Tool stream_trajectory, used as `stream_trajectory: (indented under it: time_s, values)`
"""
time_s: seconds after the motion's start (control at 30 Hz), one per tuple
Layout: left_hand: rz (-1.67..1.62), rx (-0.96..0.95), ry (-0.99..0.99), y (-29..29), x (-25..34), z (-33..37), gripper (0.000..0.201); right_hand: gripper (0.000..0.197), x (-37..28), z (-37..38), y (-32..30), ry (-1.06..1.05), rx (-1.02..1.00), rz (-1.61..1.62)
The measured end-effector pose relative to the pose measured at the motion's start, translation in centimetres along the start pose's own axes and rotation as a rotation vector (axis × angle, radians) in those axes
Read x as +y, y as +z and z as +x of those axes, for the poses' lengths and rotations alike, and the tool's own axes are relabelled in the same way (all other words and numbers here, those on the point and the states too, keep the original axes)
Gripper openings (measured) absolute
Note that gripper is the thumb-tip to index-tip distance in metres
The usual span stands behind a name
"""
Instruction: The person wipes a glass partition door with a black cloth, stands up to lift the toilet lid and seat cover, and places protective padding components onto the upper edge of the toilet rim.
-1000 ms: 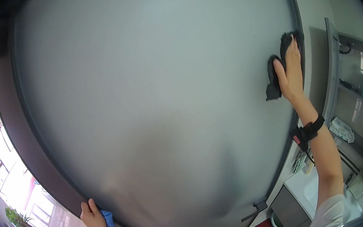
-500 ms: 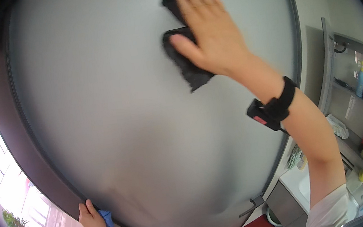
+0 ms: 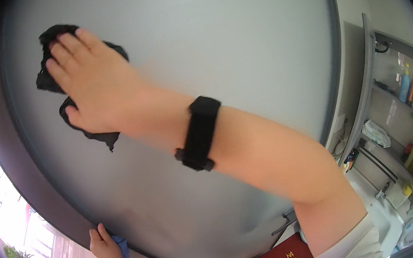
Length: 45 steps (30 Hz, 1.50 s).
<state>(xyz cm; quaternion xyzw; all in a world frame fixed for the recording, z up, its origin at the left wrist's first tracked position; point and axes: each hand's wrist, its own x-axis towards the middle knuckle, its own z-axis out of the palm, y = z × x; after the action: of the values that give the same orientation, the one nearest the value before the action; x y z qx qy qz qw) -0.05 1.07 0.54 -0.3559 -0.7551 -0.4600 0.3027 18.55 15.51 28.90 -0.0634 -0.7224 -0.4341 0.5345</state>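
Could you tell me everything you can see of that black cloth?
The black cloth looks like soft fabric, crumpled, with uneven edges. It appears to lie against the upper left of the frosted panel, under the person's right hand, which covers much of it. Dark folds show beyond the hand above and below, one lower corner pointing downward.

The cloth [image 3: 48, 82] is black, the panel [image 3: 238, 48] grey, the mat [image 3: 280, 255] red.
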Motion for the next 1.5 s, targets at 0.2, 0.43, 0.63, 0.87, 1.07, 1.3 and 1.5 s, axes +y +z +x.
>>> stream_trajectory:
  time_s: [0.2,0.43,0.63,0.87,1.07,1.3,1.5]
  values:
    - [-0.012,0.009,0.001,-0.3,0.4,0.0,0.036,0.063,-4.7,0.4,0.9,-0.052,-0.113,-0.065]
    - [0.001,-0.004,-0.003,-0.5,0.2,0.0,0.035,0.064,-9.0,-3.6,1.9,-0.298,-0.274,0.051]
    - [-0.047,0.001,0.051,0.1,0.6,0.2,0.033,0.062,-8.9,-6.2,1.8,-0.557,-0.447,0.281]
    - [-0.012,-0.032,-0.021,0.0,0.2,-0.1,0.032,0.054,-4.4,1.6,2.9,-0.596,-0.257,0.276]
    - [-0.007,-0.016,0.029,-0.1,0.6,-0.1,0.032,0.063,-0.3,8.2,2.8,-0.293,-0.064,-0.012]
    - [-0.025,0.008,0.029,-0.2,0.8,-0.1,0.033,0.063,-6.6,0.0,1.9,-0.494,-0.36,0.135]
    - [-0.078,0.01,-0.012,-0.8,1.0,0.0,0.033,0.06,-6.8,-0.6,1.9,-0.92,-0.572,0.272]
